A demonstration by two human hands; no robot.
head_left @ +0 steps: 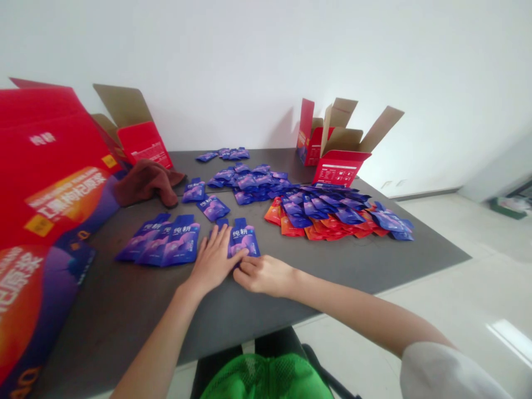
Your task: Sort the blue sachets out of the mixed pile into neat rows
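My left hand [214,255] lies with its fingers spread, palm down, partly over a purple spouted pouch. Against its thumb is another purple pouch [245,238], which lies flat on the grey table [241,321]. The fingers of my right hand [264,275] are curled closed at that pouch's lower edge; its fingertips pinch there, partly hidden. Left of my hands, several purple pouches [180,241] overlap in a fanned row. Two loose purple pouches [213,208] lie just beyond my left fingertips.
A heap of purple pouches [253,180] lies mid-table, with overlapping purple and orange pouches [332,224] at the right. Open red boxes [338,166] stand at the back right, another open box [145,141] at the back left. A large red box [50,183] and brown cloth [145,183] occupy the left.
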